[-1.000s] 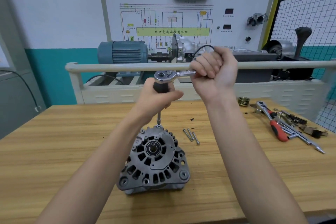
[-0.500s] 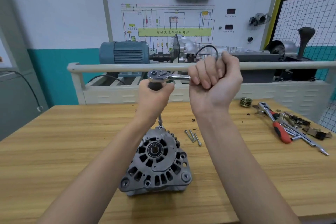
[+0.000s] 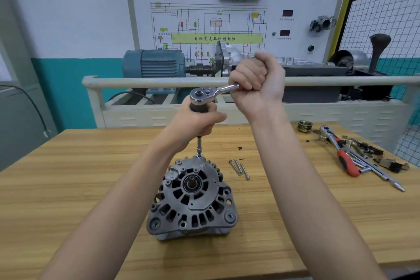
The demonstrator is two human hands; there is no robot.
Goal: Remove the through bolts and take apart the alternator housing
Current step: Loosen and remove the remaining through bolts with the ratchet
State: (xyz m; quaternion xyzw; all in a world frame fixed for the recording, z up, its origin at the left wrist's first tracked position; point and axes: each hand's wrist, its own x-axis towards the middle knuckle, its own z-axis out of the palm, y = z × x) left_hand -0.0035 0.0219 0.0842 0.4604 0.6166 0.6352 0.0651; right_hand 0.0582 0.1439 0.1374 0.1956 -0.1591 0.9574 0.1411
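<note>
Three bolts out; my hands grip the ratchet on another; alternator not yet split.

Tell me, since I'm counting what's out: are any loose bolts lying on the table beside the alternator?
Yes, three long bolts lie together on the wooden table, just right of the alternator.

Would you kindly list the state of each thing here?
Grey cast alternator: face up, assembled.
Chrome ratchet: extension on far bolt.
Left hand: grips extension.
Right hand: grips ratchet handle.
Three loose silver bolts: lying on bench.
Red-handled ratchet: lying idle.
</note>
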